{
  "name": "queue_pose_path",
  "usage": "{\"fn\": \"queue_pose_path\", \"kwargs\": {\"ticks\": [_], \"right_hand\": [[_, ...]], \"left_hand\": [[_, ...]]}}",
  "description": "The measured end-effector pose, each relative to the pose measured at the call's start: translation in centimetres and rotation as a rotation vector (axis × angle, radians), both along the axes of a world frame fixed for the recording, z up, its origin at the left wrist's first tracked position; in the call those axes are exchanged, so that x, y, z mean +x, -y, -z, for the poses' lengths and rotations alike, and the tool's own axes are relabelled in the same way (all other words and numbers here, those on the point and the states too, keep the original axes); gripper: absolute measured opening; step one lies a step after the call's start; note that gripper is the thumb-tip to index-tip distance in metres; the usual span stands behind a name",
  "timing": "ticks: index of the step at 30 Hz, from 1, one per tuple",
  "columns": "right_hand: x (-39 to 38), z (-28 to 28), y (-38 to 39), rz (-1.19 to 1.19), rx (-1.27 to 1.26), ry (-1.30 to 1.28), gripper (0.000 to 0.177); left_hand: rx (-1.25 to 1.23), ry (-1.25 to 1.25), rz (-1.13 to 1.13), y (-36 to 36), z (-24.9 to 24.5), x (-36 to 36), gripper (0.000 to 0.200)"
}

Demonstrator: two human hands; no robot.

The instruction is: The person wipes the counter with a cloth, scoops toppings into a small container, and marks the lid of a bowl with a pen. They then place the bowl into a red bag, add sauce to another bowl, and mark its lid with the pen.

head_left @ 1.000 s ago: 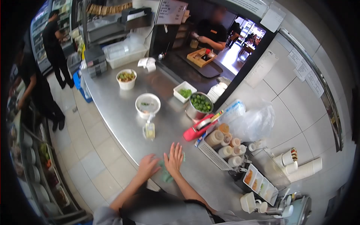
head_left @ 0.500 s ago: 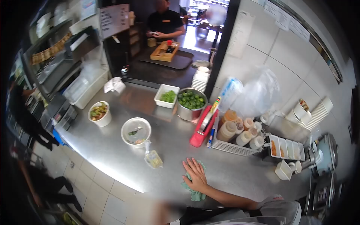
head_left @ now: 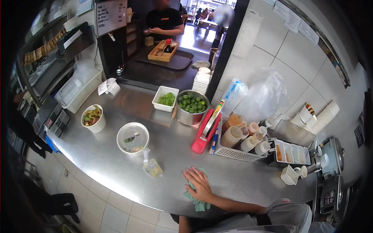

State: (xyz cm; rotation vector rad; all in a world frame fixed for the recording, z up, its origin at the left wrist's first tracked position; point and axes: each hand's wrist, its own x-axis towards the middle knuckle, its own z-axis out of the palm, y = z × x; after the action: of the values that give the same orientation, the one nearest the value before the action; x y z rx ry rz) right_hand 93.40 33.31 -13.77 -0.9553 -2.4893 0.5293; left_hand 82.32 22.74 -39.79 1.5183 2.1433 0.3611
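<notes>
My right hand (head_left: 198,185) lies flat, palm down and fingers apart, on a green cloth (head_left: 202,204) on the steel counter (head_left: 167,194). Part of my left arm shows at the bottom edge; its hand is out of view. Left of the cloth is a small knotted clear plastic bag (head_left: 153,168) with something pale yellow inside. It touches or nearly touches a round white bowl (head_left: 123,143) under a clear lid, with a few green pieces visible. Further left stands a white paper bowl (head_left: 98,125) of food with greens.
Behind are a white tub of chopped greens (head_left: 167,99), a steel pot of green limes (head_left: 189,120), a red tape dispenser (head_left: 199,145) and a basket of squeeze bottles (head_left: 241,155). Right stands a container rack (head_left: 286,163). A person (head_left: 165,23) stands beyond the pass window.
The view has shifted slightly, so the counter items sit further left. My right hand stays on the cloth. My left arm has moved right at the bottom edge.
</notes>
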Motion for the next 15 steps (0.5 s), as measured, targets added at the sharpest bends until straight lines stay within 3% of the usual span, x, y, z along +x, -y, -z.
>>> {"fn": "queue_pose_path", "kwargs": {"ticks": [15], "right_hand": [[-0.03,0.09,0.41,-0.007,-0.012,-0.003,0.052]], "left_hand": [[-0.022,0.002,-0.043,-0.50,-0.29,0.54,0.054]]}}
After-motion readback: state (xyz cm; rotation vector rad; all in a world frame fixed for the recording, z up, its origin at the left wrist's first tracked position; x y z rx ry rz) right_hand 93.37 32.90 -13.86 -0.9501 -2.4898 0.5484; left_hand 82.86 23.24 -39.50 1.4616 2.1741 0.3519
